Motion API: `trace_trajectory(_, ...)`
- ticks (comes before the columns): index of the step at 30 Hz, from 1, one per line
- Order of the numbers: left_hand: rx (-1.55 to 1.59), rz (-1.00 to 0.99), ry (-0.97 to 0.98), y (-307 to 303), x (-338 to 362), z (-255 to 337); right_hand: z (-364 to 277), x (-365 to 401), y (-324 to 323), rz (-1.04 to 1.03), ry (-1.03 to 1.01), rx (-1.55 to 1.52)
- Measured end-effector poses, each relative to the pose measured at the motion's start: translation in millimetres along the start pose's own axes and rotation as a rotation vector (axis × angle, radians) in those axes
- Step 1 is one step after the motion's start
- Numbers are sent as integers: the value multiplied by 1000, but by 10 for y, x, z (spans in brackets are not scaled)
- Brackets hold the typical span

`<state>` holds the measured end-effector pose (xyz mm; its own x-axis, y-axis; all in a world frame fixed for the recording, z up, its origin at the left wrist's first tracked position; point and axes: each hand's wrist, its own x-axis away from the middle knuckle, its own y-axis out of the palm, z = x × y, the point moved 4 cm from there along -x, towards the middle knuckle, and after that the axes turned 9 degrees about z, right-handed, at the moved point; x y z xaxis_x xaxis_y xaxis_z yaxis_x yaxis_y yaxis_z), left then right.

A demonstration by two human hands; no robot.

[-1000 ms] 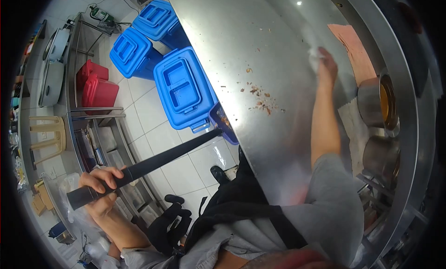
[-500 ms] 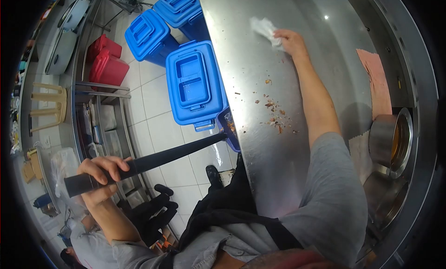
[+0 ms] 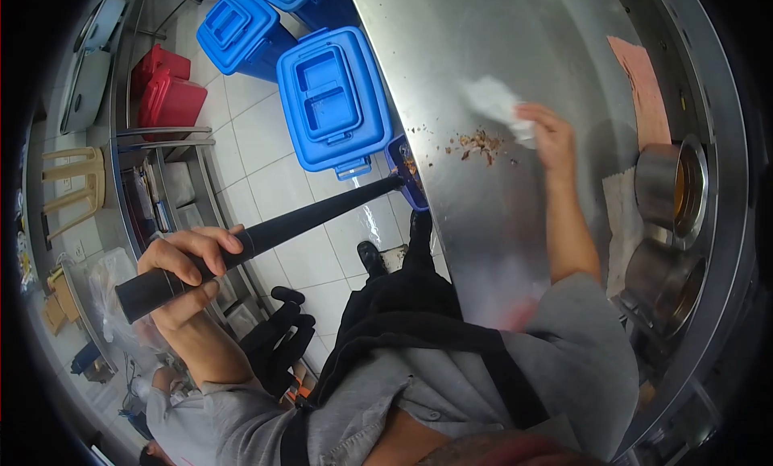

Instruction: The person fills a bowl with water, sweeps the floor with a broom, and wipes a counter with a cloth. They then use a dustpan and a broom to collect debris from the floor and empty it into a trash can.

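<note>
My left hand (image 3: 187, 274) is wrapped round the black handle (image 3: 310, 220) of a long-handled dustpan. Its blue-purple pan (image 3: 409, 173) is held against the edge of the steel table (image 3: 475, 249), with brown scraps inside. In my right hand (image 3: 551, 140) is a crumpled white cloth (image 3: 497, 101), blurred by motion, above or on the tabletop. A small heap of brown scraps (image 3: 481, 144) lies on the steel, left of the cloth and close to the pan.
Blue lidded bins (image 3: 334, 100) stand on the tiled floor left of the table. Red bins (image 3: 171, 100) are farther left, by a shelf. Steel pots (image 3: 662, 184) and a pink cloth (image 3: 642, 92) line the table's right side. Another person's dark-clad legs (image 3: 278, 333) show at lower left.
My right hand has drawn the cloth back towards me. The scattered scraps are now bunched closer together. My left hand keeps its grip on the handle, and the view has shifted.
</note>
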<state>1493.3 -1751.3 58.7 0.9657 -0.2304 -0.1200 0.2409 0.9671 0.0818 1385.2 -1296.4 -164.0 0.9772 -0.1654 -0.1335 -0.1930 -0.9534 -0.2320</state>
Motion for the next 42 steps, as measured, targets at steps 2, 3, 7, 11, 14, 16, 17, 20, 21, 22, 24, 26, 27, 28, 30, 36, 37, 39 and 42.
trace_trajectory(2,-17,-11,19,-4,-13,45,327,212,-441,175,97,72)
trace_trajectory(3,-11,-13,19,-24,-19,70,487,322,-577,339,183,140)
trace_trajectory(7,-55,-46,53,-51,-12,181,446,597,-14,337,-25,553)
trace_trajectory(11,-69,-68,74,-132,65,265,99,699,801,170,-143,436)
trace_trajectory(14,-54,-56,77,-197,128,336,-129,835,1236,36,-238,370)
trace_trajectory(16,-54,-64,82,-249,164,374,-232,914,1444,-34,-201,308)
trace_trajectory(17,-56,-60,86,-276,186,388,-263,948,1522,-104,-159,247)
trace_trajectory(20,-63,-64,119,-348,263,403,-364,969,1535,-97,-39,57)
trace_trajectory(21,-55,-59,121,-379,284,403,-371,915,1433,-21,-6,22)
trace_trajectory(22,-48,-53,123,-409,306,403,-360,832,1281,54,26,-13)
trace_trajectory(24,-42,-35,121,-458,341,397,-336,651,969,222,29,66)
trace_trajectory(26,-31,-16,114,-485,374,367,56,590,873,203,18,213)
trace_trajectory(27,-21,-3,112,-499,377,349,208,578,881,195,8,358)
trace_trajectory(28,-13,13,114,-517,373,336,156,643,994,153,-74,366)
trace_trajectory(30,-3,25,123,-544,376,309,-65,902,1312,41,-177,318)
trace_trajectory(36,85,99,105,-598,400,241,-368,654,1726,-151,-114,-52)
trace_trajectory(37,75,109,107,-621,407,239,-371,341,1658,-65,-134,-25)
trace_trajectory(39,63,147,91,-639,439,212,-385,-345,1554,162,-80,20)
trace_trajectory(42,78,201,70,-657,500,134,28,-1483,1356,444,-4,308)
